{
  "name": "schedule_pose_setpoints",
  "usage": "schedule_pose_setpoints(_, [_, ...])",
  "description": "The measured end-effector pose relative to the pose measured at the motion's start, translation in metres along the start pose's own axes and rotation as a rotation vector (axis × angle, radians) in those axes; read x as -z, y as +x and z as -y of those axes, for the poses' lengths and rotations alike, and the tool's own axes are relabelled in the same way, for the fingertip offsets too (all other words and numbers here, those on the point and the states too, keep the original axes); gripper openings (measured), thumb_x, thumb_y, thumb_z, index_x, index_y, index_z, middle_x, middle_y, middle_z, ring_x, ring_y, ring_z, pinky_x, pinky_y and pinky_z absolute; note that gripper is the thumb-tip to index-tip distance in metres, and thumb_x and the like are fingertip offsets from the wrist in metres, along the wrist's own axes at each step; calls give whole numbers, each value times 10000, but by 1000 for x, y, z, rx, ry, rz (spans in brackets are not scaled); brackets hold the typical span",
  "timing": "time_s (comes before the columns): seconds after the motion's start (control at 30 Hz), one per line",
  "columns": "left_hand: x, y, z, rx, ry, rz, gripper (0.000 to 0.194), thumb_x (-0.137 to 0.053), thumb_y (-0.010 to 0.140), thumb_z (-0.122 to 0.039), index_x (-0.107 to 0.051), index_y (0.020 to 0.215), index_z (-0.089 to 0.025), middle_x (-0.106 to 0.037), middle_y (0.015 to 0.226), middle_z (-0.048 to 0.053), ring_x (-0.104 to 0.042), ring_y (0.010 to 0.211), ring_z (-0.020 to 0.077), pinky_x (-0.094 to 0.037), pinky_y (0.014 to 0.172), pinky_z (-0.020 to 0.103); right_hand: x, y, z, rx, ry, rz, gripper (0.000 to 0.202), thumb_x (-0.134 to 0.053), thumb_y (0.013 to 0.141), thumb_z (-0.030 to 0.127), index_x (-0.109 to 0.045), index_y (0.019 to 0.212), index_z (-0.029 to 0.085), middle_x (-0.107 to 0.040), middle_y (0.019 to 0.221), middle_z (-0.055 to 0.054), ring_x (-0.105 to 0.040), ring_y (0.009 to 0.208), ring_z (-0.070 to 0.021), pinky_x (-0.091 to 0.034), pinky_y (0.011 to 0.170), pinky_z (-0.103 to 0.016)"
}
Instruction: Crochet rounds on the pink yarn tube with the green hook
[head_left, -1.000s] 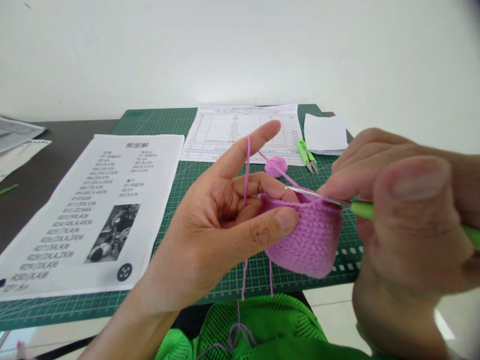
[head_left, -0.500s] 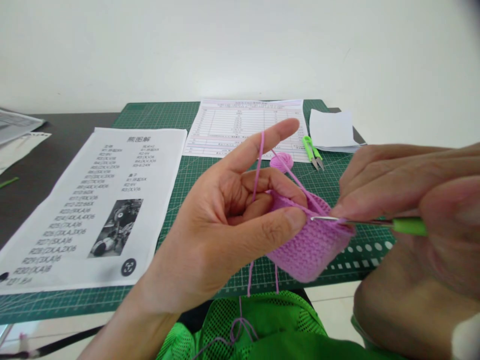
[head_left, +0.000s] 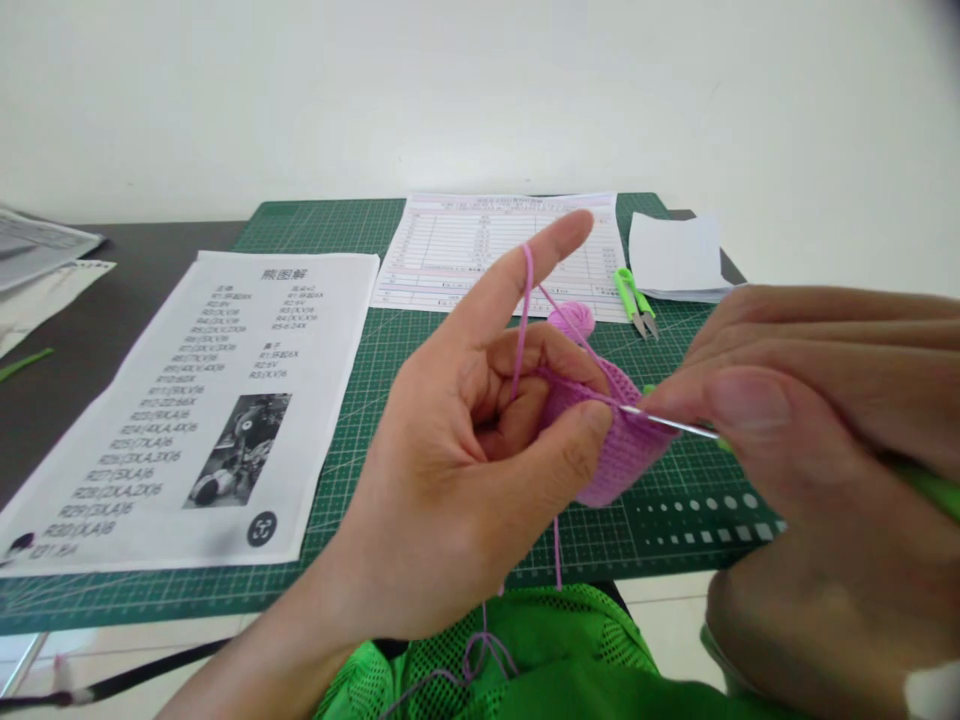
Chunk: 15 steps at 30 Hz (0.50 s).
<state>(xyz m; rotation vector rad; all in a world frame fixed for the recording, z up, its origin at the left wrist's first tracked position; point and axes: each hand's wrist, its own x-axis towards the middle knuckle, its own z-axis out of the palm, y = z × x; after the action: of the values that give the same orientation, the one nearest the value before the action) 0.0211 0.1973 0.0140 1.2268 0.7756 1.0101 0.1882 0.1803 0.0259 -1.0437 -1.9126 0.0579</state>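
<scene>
Pink crochet work (head_left: 619, 455) is pinched between the thumb and bent fingers of my left hand (head_left: 480, 460). That hand's index finger points up, with pink yarn (head_left: 525, 310) looped around it. My right hand (head_left: 810, 420) grips a crochet hook (head_left: 667, 425) with a green handle, its metal tip at the top edge of the work by my left thumb. Behind the work sits a ball of pink yarn (head_left: 571, 320). Loose yarn hangs below the work over green cloth (head_left: 540, 660).
A green cutting mat (head_left: 360, 400) covers much of the dark table. On it lie a printed pattern sheet (head_left: 165, 400), a table-form sheet (head_left: 465, 240), green snips (head_left: 636, 303) and white paper slips (head_left: 675, 252). More papers (head_left: 37, 250) are at the left.
My right hand has shifted left and turned, so the hook now slants and its handle is mostly covered. The crochet work has tilted and moved up slightly. The view has shifted a little.
</scene>
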Motion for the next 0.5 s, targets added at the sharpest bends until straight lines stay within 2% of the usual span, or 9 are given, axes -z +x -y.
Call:
schedule_pose_setpoints(0.07, [-4,0,1,-38,5,-66,765,-730,760,-34,-492,1427,-324,-661,726,-61,-330,460,74,-281,396,236,-3,3,2,-43,-88,57,388,-487,944,283,-499,560,233,-548,519,22,-485,499,-143,-406,493,-348])
schedule_pose_setpoints(0.1, [-6,-1,1,-59,-6,-95,792,-729,745,-9,-485,1429,-326,-648,699,-73,-351,461,78,-305,395,226,-7,5,3,-33,-116,18,403,-489,940,271,-449,541,231,-491,489,29,-417,480,-133,-351,466,-331])
schedule_pose_setpoints(0.17, [-9,-1,2,-88,-46,-140,848,-717,728,39,-457,1445,-331,-632,663,-91,-400,474,81,-381,425,203,-20,7,4,6,-140,-129,448,-510,925,251,-320,520,227,-337,452,39,-272,451,-123,-256,449,-322])
schedule_pose_setpoints(0.2, [-10,-1,2,-104,-67,-152,858,-710,730,50,-442,1454,-324,-632,661,-92,-424,483,80,-409,443,192,-27,7,4,79,-133,-264,442,-505,924,236,-297,534,229,-289,461,42,-230,448,-121,-237,458,-324])
schedule_pose_setpoints(0.27, [-10,-1,3,-116,-116,-159,828,-708,758,12,-413,1475,-279,-647,672,-76,-470,503,83,-446,474,181,-42,4,3,109,-160,-381,395,-493,907,177,-311,564,248,-298,465,42,-250,456,-135,-246,490,-337])
schedule_pose_setpoints(0.37, [-8,1,4,-39,-230,-143,726,-723,776,-74,-465,1438,-223,-680,705,-48,-551,556,94,-502,535,168,-53,-2,-3,143,-166,-455,362,-524,893,152,-348,597,264,-307,459,48,-318,452,-152,-276,499,-351])
schedule_pose_setpoints(0.47, [-3,3,3,85,-355,-95,657,-733,749,-71,-548,1365,-209,-683,706,-43,-589,592,86,-528,599,139,-47,-7,-7,239,-122,-479,351,-494,949,209,-392,616,260,-369,490,44,-381,458,-152,-314,493,-360])
schedule_pose_setpoints(0.5, [-2,4,3,119,-384,-81,641,-728,746,-68,-564,1349,-205,-672,694,-43,-592,593,83,-530,609,130,-43,-7,-8,233,-92,-437,340,-494,959,232,-415,630,261,-400,509,42,-405,470,-152,-332,501,-361])
